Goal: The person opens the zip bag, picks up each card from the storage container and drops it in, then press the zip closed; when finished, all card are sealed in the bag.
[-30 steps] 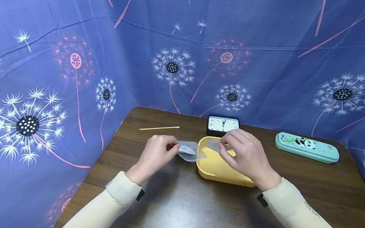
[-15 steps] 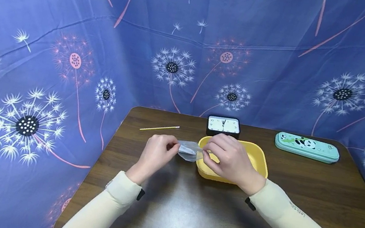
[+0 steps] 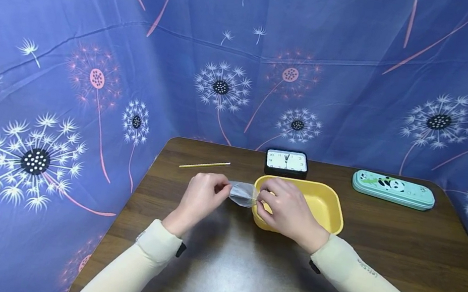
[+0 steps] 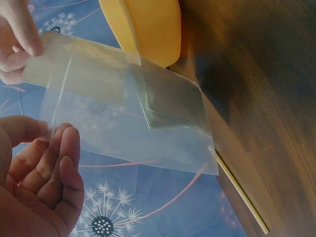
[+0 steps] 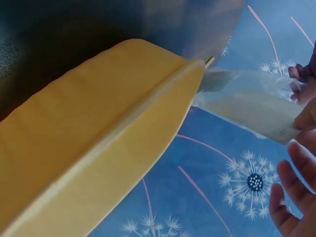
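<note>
Left hand (image 3: 200, 198): fingers curled, thumb and fingertips pinching the left edge of a clear plastic bag (image 3: 242, 194); in the left wrist view the fingers (image 4: 59, 163) sit bunched together against the bag's near edge
Right hand (image 3: 287, 213): fingers bent, pinching the bag's right edge just over the left rim of the tray; exactly which fingertips meet the film is hard to tell from the head view
Clear plastic bag: held between the two hands above the table, just left of the tray, near the table's middle (a smaller clear sheet seems to lie inside it, as the left wrist view shows (image 4: 123, 108))
Yellow tray (image 3: 326, 204): on the table to the right of the bag, its left part under the right hand
Pencil (image 3: 205, 164): lying far left on the table, well apart from the hands
Clock (image 3: 286, 161): at the far edge, just behind the tray
Panda pencil case (image 3: 393, 189): far right
Table (image 3: 240, 280): dark wood, blue dandelion cloth behind
</note>
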`<action>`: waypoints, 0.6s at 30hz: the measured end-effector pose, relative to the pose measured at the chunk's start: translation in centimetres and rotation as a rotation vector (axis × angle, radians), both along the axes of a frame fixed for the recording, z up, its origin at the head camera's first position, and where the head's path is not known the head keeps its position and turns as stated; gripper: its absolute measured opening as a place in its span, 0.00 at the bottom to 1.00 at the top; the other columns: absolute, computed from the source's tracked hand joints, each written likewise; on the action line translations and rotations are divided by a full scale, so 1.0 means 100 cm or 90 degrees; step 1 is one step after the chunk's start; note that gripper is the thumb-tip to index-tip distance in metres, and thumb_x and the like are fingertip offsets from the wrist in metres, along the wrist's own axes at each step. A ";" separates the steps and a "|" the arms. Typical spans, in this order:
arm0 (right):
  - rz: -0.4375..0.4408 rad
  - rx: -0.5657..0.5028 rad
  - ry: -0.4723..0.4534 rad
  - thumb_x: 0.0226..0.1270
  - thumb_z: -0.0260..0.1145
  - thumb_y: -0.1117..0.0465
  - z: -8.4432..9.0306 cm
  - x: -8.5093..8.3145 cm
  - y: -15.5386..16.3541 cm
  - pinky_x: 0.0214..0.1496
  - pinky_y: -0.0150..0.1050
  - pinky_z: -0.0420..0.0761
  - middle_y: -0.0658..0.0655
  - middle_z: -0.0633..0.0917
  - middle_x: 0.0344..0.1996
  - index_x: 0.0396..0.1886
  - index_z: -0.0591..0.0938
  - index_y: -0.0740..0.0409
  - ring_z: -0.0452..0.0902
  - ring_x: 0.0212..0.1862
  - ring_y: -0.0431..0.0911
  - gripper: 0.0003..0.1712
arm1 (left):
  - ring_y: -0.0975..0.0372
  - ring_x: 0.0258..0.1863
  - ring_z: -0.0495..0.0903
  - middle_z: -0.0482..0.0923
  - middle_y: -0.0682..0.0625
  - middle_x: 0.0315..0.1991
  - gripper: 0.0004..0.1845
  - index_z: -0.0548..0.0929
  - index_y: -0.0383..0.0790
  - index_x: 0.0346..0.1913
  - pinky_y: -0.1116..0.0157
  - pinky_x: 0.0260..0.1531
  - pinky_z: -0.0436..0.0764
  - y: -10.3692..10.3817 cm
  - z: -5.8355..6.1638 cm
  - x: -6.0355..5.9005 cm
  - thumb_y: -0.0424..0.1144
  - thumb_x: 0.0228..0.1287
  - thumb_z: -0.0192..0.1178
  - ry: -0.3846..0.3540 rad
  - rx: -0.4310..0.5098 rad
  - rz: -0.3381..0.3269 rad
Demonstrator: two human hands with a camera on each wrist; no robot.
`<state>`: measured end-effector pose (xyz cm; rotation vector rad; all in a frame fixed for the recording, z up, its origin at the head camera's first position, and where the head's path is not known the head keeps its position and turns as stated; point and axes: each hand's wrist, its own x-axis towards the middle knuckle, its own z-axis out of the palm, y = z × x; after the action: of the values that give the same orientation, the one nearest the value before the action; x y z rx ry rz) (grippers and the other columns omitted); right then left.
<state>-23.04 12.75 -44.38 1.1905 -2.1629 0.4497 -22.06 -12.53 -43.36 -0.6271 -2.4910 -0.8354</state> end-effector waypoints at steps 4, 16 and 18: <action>-0.012 0.015 -0.011 0.58 0.73 0.64 -0.002 -0.003 -0.006 0.42 0.47 0.81 0.56 0.82 0.41 0.31 0.87 0.55 0.79 0.43 0.52 0.02 | 0.68 0.19 0.73 0.79 0.60 0.21 0.07 0.89 0.45 0.29 0.66 0.24 0.74 0.001 0.000 0.000 0.31 0.63 0.67 0.007 -0.006 0.000; -0.054 0.032 -0.030 0.59 0.73 0.64 -0.004 -0.013 -0.026 0.43 0.49 0.80 0.60 0.81 0.54 0.32 0.90 0.54 0.76 0.53 0.55 0.02 | 0.68 0.18 0.73 0.80 0.60 0.22 0.06 0.89 0.44 0.31 0.67 0.23 0.74 0.002 0.001 0.002 0.32 0.65 0.66 0.000 -0.006 -0.006; -0.057 0.035 -0.041 0.60 0.73 0.64 -0.005 -0.015 -0.028 0.43 0.49 0.79 0.60 0.81 0.55 0.31 0.91 0.53 0.76 0.55 0.56 0.02 | 0.68 0.18 0.73 0.80 0.60 0.22 0.06 0.89 0.44 0.31 0.67 0.23 0.75 0.002 0.001 0.002 0.32 0.65 0.67 0.000 -0.004 -0.005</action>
<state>-24.52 9.91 -44.87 1.1181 -2.2858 0.3970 -21.91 -12.28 -43.23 -0.6391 -2.4938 -0.8299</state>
